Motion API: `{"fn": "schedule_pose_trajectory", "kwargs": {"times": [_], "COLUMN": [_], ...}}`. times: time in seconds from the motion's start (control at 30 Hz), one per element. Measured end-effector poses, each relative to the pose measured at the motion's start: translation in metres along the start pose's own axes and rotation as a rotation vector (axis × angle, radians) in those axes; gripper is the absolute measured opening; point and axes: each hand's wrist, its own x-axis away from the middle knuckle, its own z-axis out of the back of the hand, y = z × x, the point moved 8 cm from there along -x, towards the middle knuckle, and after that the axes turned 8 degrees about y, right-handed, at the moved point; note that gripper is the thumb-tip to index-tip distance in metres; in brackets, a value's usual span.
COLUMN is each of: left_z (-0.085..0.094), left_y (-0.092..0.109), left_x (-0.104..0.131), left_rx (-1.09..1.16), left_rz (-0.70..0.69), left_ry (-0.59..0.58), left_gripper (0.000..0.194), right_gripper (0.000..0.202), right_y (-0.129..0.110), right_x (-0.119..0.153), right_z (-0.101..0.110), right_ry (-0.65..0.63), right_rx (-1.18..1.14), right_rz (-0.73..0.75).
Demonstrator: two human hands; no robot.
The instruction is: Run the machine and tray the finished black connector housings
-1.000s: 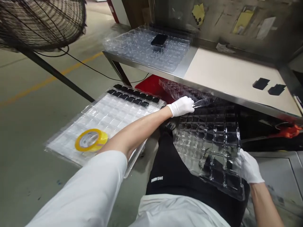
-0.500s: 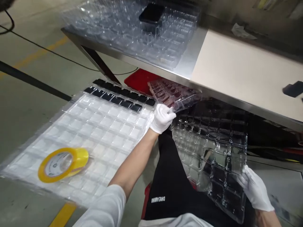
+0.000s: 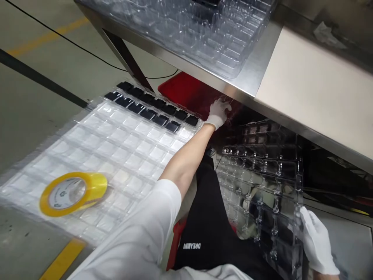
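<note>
My left hand (image 3: 218, 112), in a white glove, reaches under the metal table over a dark red surface; its fingers are spread and slightly curled, and no tray shows clearly in it. With my right hand (image 3: 317, 240), also gloved, I grip the right edge of a clear plastic tray (image 3: 247, 182) that stands tilted by my leg. To the left lies a stack of clear compartment trays (image 3: 116, 144), its far two rows filled with black square pieces (image 3: 148, 113). A roll of yellow tape (image 3: 62, 194) lies on the stack's near left part.
More clear trays (image 3: 215, 46) are piled on the metal table (image 3: 247, 83), beside a pale board (image 3: 317, 74). A red container (image 3: 183, 85) is underneath. The table leg (image 3: 128, 58) and a black cable (image 3: 96, 60) are at the upper left.
My left hand has moved forward and under the table, and the clear tray it held no longer shows in it. My right hand keeps its place at the other tray. The view has shifted slightly.
</note>
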Motion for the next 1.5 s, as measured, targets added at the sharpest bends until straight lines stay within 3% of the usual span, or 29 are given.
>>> {"fn": "schedule_pose_trajectory", "kwargs": {"times": [0.1, 0.23, 0.43, 0.67, 0.9, 1.13, 1.3, 1.5], "left_z": [-0.022, -0.036, -0.053, -0.053, -0.062, -0.081, -0.080, -0.041], "left_y": [-0.021, -0.048, -0.059, -0.064, -0.095, -0.125, -0.119, -0.074], "left_x": [0.014, 0.027, 0.034, 0.034, 0.015, 0.006, 0.012, 0.002], "left_rx": [-0.127, -0.177, -0.224, -0.213, -0.242, -0.331, -0.362, -0.466], "left_rz": [0.054, 0.153, 0.286, 0.454, 0.634, 0.709, 0.615, 0.449], "left_ry": [-0.166, -0.249, -0.328, -0.229, -0.152, -0.164, -0.128, -0.038], "left_gripper": [0.043, 0.038, 0.041, 0.060, 0.077, 0.064, 0.055, 0.048], "right_gripper": [0.065, 0.066, 0.065, 0.063, 0.060, 0.056, 0.057, 0.059], "right_y": [-0.012, -0.018, -0.016, -0.015, -0.004, -0.005, -0.011, 0.000], "right_x": [0.000, 0.002, 0.008, 0.013, 0.025, 0.031, 0.023, 0.017], "right_z": [0.004, 0.004, 0.006, 0.003, -0.022, -0.053, -0.066, -0.086], "right_ry": [0.018, 0.015, 0.069, 0.041, -0.043, -0.136, -0.169, -0.250], "right_rx": [0.052, 0.028, 0.074, 0.109, 0.137, 0.253, 0.294, 0.273], "right_rz": [0.009, 0.022, 0.015, -0.002, -0.030, 0.069, 0.140, 0.133]}}
